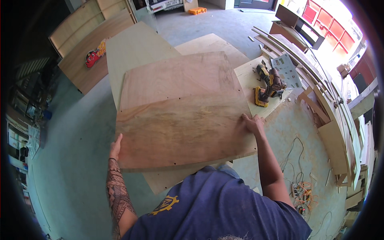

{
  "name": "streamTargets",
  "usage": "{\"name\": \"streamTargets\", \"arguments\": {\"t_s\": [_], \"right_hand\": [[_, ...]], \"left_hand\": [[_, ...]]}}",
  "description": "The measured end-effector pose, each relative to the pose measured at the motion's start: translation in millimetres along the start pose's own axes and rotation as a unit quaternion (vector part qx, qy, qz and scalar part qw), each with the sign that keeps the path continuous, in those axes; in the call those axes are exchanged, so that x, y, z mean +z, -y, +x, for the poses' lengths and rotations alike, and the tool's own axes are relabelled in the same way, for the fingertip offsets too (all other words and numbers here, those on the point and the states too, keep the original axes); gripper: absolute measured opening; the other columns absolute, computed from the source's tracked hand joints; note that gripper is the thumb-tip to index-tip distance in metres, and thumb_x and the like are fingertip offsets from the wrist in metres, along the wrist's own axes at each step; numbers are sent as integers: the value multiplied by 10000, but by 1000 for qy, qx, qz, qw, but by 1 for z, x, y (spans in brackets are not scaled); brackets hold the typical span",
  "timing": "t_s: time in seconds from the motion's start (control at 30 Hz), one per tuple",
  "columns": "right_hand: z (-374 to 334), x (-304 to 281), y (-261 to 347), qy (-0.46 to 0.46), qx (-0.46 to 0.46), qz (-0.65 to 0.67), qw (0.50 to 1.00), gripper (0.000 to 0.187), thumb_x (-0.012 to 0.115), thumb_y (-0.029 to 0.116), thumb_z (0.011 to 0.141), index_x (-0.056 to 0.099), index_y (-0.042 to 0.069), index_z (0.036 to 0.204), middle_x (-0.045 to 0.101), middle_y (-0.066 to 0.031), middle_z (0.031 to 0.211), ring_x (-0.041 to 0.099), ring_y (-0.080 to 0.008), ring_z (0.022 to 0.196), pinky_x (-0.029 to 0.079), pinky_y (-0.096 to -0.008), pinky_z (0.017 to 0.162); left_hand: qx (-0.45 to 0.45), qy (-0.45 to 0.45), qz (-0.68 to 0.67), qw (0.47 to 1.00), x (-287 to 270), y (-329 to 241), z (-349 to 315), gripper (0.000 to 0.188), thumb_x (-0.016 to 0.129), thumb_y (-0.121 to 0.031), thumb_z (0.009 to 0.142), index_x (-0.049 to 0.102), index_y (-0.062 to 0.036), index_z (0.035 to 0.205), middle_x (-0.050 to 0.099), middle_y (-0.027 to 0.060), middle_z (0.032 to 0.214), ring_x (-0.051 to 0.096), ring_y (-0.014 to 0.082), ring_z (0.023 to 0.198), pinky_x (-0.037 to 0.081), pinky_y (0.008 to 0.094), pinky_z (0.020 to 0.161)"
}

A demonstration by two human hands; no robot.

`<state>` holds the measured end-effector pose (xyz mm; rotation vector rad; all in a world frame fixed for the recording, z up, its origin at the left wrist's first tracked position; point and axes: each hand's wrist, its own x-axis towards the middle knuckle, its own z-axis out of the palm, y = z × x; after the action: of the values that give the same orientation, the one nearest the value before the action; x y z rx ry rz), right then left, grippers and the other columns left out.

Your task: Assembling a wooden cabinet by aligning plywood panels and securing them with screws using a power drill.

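A broad plywood piece (180,132) lies in front of me, its near half brownish and stained, its far half (176,76) paler. A seam with small dark screw points runs across between the halves. My left hand (115,148) grips its left edge, fingers mostly hidden behind the edge. At the right edge my right hand (253,124) holds on, thumb on top and fingers curled. Just beyond the right hand, two yellow and black cordless drills (268,83) lie on a pale board (245,73).
Pale plywood sheets (138,48) extend under and behind the piece. At back left stands a wooden cabinet (86,66) with a red cartoon figure. Stacked timber strips (316,80) line the right side. Cords and a cluttered power strip (302,194) lie on the floor at lower right.
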<state>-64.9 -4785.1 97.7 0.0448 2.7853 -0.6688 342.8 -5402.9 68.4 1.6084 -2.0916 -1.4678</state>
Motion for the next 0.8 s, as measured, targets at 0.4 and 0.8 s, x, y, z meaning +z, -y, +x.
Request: {"name": "streamTargets", "arguments": {"t_s": [0.4, 0.8], "right_hand": [[-18, -13, -7, 34, 7, 31, 999, 1001, 587, 776, 884, 570, -78, 1406, 575, -377, 1389, 439, -524, 1399, 334, -513, 1197], [-18, -14, -35, -11, -10, 346, 938, 463, 781, 460, 949, 735, 7, 1034, 741, -72, 970, 656, -147, 842, 538, -328, 758]], "left_hand": [[31, -88, -116, 989, 22, 14, -38, 845, 792, -550, 892, 573, 106, 1377, 688, 212, 1276, 670, 310, 1175, 540, 427, 996], [141, -260, -106, 949, 35, 20, -50, 570, 783, -460, 922, 636, 74, 1059, 676, 127, 968, 651, 251, 944, 510, 390, 897]]}}
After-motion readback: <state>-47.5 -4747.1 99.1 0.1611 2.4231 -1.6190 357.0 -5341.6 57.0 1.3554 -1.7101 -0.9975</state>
